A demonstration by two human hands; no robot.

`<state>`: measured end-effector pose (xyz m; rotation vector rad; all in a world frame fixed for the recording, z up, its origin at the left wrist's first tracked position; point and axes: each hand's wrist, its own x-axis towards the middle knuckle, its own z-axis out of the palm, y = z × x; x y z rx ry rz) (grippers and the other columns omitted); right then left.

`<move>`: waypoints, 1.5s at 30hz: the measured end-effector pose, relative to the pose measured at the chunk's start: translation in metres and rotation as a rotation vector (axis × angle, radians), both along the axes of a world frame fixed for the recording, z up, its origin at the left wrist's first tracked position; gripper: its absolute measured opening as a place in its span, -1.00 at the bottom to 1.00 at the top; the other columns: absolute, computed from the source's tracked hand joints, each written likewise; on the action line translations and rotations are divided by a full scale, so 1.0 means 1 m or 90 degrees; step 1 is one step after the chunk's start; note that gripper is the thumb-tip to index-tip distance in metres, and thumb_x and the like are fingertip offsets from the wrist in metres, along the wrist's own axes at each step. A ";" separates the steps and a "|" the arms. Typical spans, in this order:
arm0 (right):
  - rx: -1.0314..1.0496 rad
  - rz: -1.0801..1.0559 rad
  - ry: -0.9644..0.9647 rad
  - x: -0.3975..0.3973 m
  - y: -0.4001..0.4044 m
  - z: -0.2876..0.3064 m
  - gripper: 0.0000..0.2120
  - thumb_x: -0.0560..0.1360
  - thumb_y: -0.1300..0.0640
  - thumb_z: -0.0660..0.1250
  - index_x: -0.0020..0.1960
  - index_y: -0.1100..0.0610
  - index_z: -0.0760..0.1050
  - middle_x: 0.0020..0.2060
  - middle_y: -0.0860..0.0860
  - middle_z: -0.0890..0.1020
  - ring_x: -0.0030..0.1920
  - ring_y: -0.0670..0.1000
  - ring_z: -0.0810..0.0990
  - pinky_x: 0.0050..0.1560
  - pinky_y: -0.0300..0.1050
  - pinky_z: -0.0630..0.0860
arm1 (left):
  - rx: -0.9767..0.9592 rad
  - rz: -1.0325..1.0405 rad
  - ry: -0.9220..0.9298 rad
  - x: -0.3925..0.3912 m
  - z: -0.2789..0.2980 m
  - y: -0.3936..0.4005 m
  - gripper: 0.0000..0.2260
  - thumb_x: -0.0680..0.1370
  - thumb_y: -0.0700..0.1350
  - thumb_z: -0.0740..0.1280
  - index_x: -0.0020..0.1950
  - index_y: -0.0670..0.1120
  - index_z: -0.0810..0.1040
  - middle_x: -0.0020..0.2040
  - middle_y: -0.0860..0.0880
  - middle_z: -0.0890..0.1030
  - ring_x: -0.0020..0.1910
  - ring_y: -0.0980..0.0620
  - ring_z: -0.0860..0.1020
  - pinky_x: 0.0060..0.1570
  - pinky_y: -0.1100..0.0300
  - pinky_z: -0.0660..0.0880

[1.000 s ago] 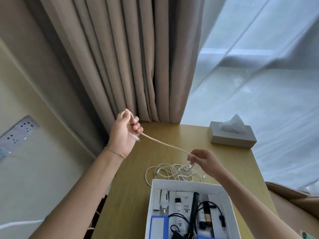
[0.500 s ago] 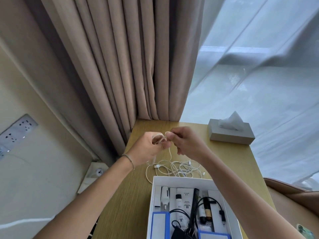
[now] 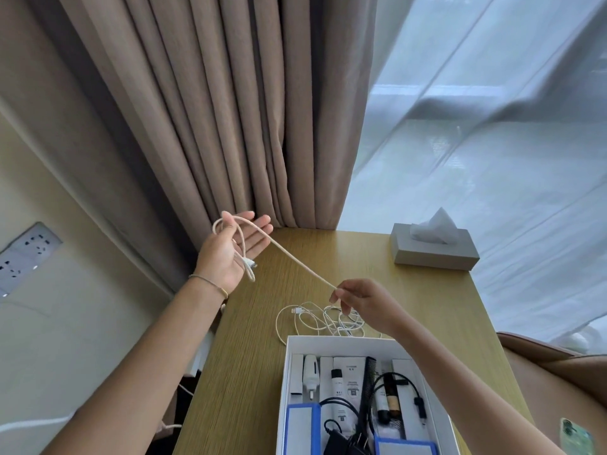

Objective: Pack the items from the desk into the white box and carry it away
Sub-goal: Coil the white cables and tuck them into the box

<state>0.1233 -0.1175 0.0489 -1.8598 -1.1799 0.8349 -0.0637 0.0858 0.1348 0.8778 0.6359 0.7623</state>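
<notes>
Left hand (image 3: pixel 226 254): raised at ten o'clock, palm up, fingers straight, beige braided cable (image 3: pixel 295 266) looped round it. Right hand (image 3: pixel 363 302): pinches the taut cable at centre. White box (image 3: pixel 437 402): six o'clock on the wooden desk (image 3: pixel 249 372), packed. White cable tangle (image 3: pixel 323 320): just beyond it. Tissue box (image 3: pixel 435 251): two o'clock.

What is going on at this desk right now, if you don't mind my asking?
A person is coiling a cream cable for packing. It is looped over the open left hand, while the right hand pinches it, stretching it taut. More white cords lie tangled on the desk, beside the white box, which is already partly filled.
</notes>
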 end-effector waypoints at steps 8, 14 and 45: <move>-0.036 -0.040 -0.013 0.001 -0.006 -0.009 -0.79 0.63 0.14 0.33 -0.12 0.07 0.69 -0.44 -0.08 0.58 -0.49 -0.13 0.39 -0.47 -0.31 0.33 | 0.148 0.115 0.184 0.012 -0.026 -0.006 -0.72 0.70 0.05 0.13 -0.14 -0.04 0.43 -0.39 0.03 0.40 -0.49 0.13 0.30 -0.51 0.27 0.31; 0.070 0.022 -0.046 -0.009 0.015 0.044 -0.79 0.62 0.06 0.35 -0.13 0.05 0.68 -0.58 -0.19 0.48 -0.60 -0.16 0.28 -0.54 -0.37 0.20 | 0.466 -0.065 0.320 0.019 -0.038 -0.032 -0.75 0.65 0.16 0.18 -0.02 0.00 0.45 -0.14 -0.04 0.67 -0.40 0.21 0.44 -0.25 0.17 0.38; -0.034 0.101 -0.006 -0.031 -0.010 0.007 -0.75 0.67 0.09 0.23 -0.11 0.14 0.59 -0.40 -0.06 0.51 -0.38 -0.07 0.49 -0.23 0.01 0.52 | 0.092 -0.052 0.036 0.017 -0.009 -0.025 -0.64 0.71 0.06 0.06 -0.01 -0.15 0.51 -0.32 -0.09 0.49 -0.36 -0.03 0.51 -0.21 0.02 0.58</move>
